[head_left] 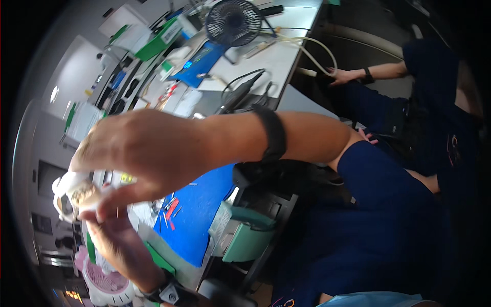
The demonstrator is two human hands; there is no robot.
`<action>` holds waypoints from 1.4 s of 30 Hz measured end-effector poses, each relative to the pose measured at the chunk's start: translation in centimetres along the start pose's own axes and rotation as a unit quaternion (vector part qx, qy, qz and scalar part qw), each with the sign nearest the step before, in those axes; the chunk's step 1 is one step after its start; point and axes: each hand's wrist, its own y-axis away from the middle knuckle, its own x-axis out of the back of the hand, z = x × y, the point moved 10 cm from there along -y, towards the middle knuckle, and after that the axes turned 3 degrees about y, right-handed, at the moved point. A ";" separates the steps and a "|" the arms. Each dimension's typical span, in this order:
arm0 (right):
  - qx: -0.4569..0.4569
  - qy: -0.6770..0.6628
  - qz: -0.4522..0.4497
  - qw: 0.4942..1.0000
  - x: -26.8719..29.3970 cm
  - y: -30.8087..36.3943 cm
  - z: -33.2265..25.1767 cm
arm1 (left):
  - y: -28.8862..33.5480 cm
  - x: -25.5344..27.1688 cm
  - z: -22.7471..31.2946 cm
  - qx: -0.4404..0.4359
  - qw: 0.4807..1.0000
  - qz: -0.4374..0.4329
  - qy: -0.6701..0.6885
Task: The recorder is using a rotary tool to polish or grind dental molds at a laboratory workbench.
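Observation:
My right hand [148,148] reaches across from the right, a black band on its wrist. Its fingers are bent and its thumb points down toward my left hand [120,245], which comes up from the lower edge with a black watch. The fingertips of both hands meet, closed around something pale that blur and the fingers mostly hide. Just beyond them shows a white and beige rounded object [82,192]; I cannot tell whether either hand touches it. Below my right forearm, a blue mat [197,220] bears red pieces [173,207] and several thin tools.
A dark desk fan [233,23] stands on the far white table, near a black cabled tool [243,92]. Green-rimmed bins [158,38] stand beyond. A pink and white fan [107,281] is at lower left. A green chair [248,240] borders the table. A co-worker's hand [348,77] rests at upper right.

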 end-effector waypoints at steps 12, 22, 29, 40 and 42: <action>-0.024 -0.067 -0.007 0.997 -1.1 0.1 0.9 | 0.1 -0.6 -3.7 0.121 0.975 -0.177 -0.057; 0.011 0.126 -0.076 0.989 -2.2 0.5 0.0 | 2.1 -4.2 1.3 -0.036 0.961 -0.104 -0.253; 0.001 0.151 -0.135 0.979 -3.6 1.2 0.4 | 2.0 -5.3 2.6 -0.050 0.805 -0.043 -0.590; 0.003 0.140 -0.175 0.975 -4.4 1.6 0.5 | 1.4 -6.2 1.6 -0.055 0.769 -0.022 -0.636; 0.005 0.143 -0.180 0.973 -4.5 1.6 0.4 | 1.1 -4.7 1.0 -0.049 0.790 -0.032 -0.611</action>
